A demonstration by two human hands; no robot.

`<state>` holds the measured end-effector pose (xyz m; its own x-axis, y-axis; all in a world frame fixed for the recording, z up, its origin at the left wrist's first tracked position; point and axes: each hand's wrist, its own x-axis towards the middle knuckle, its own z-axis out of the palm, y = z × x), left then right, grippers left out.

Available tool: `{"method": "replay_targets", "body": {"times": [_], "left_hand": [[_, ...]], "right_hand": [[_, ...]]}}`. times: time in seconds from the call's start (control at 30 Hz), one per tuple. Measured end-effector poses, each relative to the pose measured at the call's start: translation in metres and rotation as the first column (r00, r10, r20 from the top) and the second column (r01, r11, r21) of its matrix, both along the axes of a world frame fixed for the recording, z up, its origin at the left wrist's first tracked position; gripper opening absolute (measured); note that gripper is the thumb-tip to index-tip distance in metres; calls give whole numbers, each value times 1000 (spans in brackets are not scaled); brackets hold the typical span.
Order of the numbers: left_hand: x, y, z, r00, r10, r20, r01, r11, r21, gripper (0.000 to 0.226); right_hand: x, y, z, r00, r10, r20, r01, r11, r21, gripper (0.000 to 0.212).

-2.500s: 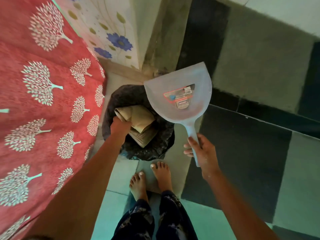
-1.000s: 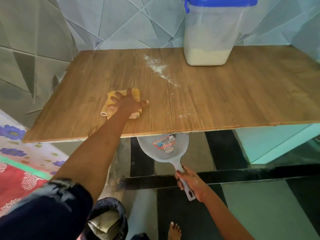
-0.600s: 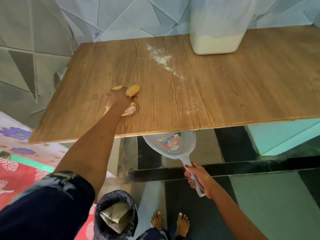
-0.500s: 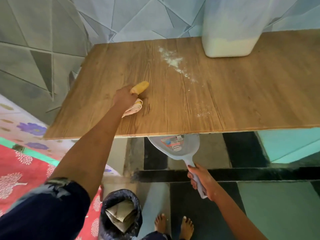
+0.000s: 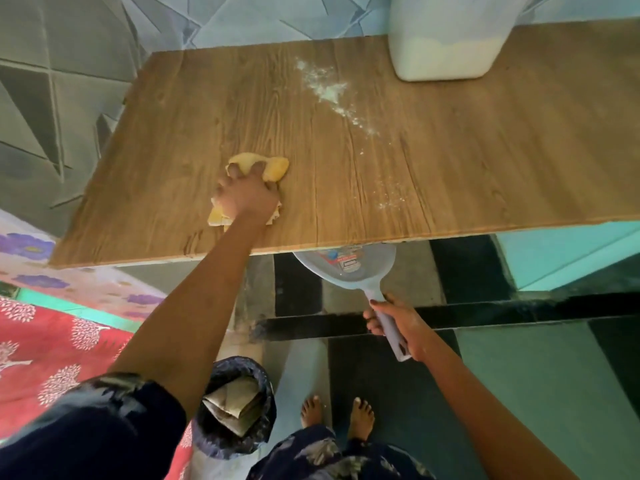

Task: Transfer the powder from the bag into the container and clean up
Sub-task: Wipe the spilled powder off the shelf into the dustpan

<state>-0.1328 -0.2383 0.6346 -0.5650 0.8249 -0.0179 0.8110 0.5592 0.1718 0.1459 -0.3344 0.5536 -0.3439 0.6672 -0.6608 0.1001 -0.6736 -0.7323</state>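
Observation:
My left hand point(image 5: 246, 199) presses a crumpled yellow cloth point(image 5: 273, 168) onto the wooden tabletop point(image 5: 450, 161), left of a streak of spilled white powder point(image 5: 329, 90). More specks of powder point(image 5: 391, 199) lie near the front edge. My right hand point(image 5: 398, 323) grips the handle of a pale plastic dustpan point(image 5: 349, 268), whose pan sits just under the table's front edge. The translucent container point(image 5: 446, 46) with powder in its bottom stands at the back right. The folded brown paper bag point(image 5: 235, 403) lies in the black-lined bin point(image 5: 266, 403) on the floor.
A tiled wall point(image 5: 69, 81) rises behind and to the left of the table. A red patterned cloth point(image 5: 45, 348) covers the floor at the lower left. My bare feet point(image 5: 336, 414) stand on the green and black floor beside the bin.
My left hand left the paper bag in the bin, reached up to the table and closed on the yellow cloth. My right hand brought the dustpan under the table's front edge.

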Motion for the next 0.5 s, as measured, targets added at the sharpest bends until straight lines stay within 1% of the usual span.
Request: {"method": "replay_targets", "body": {"times": [0.07,0.13,0.2,0.27,0.3,0.33,0.4,0.43,0.5], "left_hand": [[36,4,-1,997,-80,-16,80,997,3,47],[66,7,-1,986,-166,-20,166,986,-2,48],[85,9,0,958,-287,-19,287,958,13,47],[88,12,3,912,-407,47,404,913,62,46],[84,15,4,892,-439,111,426,896,124,46],[76,18,6,879,-444,173,408,889,207,46],[50,29,10,890,-378,257,283,897,339,45],[31,36,11,910,-310,274,204,912,356,45],[-7,50,11,953,-158,260,69,945,319,45]], "right_hand": [[5,2,1,1000,-15,19,15,1000,4,15],[8,5,1,999,-24,40,23,1000,10,10],[10,9,-2,997,-53,51,52,998,22,4],[12,13,-4,995,-75,61,72,996,49,4],[13,16,-5,995,-83,62,79,995,62,4],[13,18,-5,994,-88,61,84,994,72,5],[13,21,-6,994,-81,67,75,994,81,6],[11,24,-6,995,-75,68,70,994,79,7],[7,30,-8,995,-65,75,59,995,82,9]]}}
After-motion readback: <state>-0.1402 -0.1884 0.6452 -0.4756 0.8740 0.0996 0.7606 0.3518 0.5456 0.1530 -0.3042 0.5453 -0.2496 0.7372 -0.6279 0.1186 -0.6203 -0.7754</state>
